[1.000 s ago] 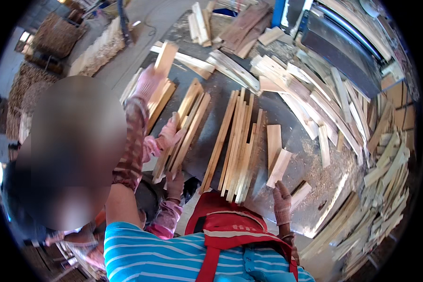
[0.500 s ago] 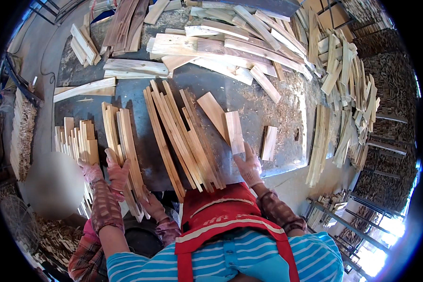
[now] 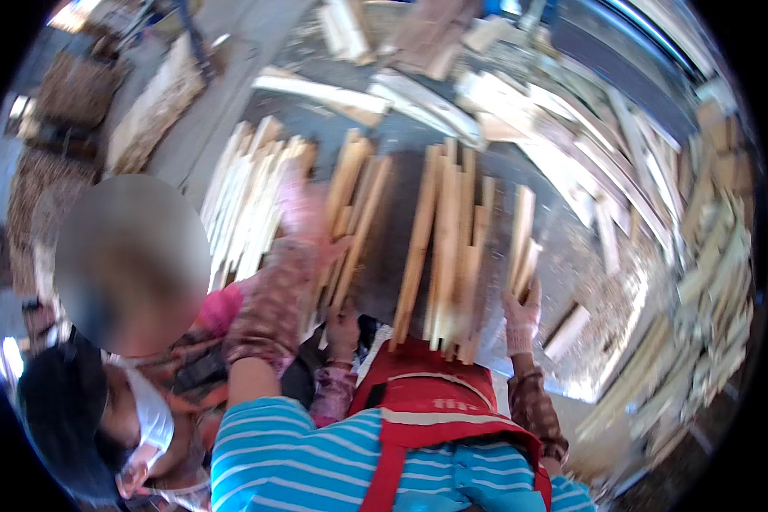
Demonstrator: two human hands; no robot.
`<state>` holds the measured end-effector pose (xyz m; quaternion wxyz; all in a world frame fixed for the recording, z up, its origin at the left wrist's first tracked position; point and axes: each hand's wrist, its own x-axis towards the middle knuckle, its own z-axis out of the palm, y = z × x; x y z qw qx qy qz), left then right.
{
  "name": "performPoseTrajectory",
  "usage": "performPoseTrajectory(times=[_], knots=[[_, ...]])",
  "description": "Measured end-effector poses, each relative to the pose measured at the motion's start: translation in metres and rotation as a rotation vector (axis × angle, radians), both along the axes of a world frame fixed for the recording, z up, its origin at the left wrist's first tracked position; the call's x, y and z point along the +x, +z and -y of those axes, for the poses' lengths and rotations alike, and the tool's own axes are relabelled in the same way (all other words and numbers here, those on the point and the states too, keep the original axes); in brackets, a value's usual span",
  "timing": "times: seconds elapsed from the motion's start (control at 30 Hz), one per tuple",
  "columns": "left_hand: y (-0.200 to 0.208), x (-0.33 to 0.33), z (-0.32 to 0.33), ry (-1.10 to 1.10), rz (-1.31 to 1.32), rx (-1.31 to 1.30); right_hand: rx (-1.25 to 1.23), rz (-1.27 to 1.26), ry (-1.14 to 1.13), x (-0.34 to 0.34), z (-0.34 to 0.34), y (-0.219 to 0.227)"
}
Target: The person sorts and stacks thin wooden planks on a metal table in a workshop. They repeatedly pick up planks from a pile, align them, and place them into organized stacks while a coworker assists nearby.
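Observation:
My right hand (image 3: 522, 314), in a pale glove, grips the near ends of two short wooden boards (image 3: 523, 224) standing close together on the dark table. To its left lies a bundle of long wooden strips (image 3: 445, 247), which neither of my hands touches. My left hand (image 3: 303, 209), in a pink glove, is smeared by motion over a smaller group of strips (image 3: 363, 218); its fingers cannot be made out. A co-worker's gloved hand (image 3: 343, 331) is at the near end of that group.
The co-worker (image 3: 145, 410) stands close on my left. More strips (image 3: 252, 196) lie in a row at the table's left. Loose boards (image 3: 572, 154) heap at the far right, and a short block (image 3: 567, 331) lies right of my right hand.
The view has swung left. My right hand has closed on the two short boards, which lay apart and now stand together. My left hand has moved up along the strips.

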<state>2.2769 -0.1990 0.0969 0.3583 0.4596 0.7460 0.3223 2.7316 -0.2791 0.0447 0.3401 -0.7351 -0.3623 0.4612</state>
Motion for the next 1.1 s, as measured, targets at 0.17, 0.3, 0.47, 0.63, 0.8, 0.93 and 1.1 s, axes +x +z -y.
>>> performPoseTrajectory(times=[0.17, 0.3, 0.47, 0.63, 0.8, 0.93, 1.1], knots=[[0.026, 0.148, -0.025, -0.310, 0.644, 0.224, 0.133, -0.526, 0.192, -0.107, -0.020, 0.117], [0.095, 0.180, -0.035, -0.209, 1.008, 0.035, 0.251, -0.570, 0.243, -0.127, -0.023, 0.104], [0.081, 0.090, -0.059, -0.148, 0.953, 0.023, 0.198, -0.656, 0.118, -0.122, -0.018, 0.101], [0.086, -0.063, -0.094, 0.013, 0.075, -0.084, 0.052, -0.408, 0.035, -0.073, 0.007, 0.072], [-0.016, -0.112, -0.042, -0.083, -0.722, -0.098, -0.057, -0.367, -0.124, -0.038, 0.040, 0.062], [-0.077, -0.126, 0.016, -0.078, -0.995, 0.035, -0.118, -0.350, -0.206, -0.037, 0.059, 0.064], [-0.066, -0.107, 0.031, 0.151, -0.905, -0.077, -0.145, -0.314, -0.213, -0.051, 0.070, 0.059]])
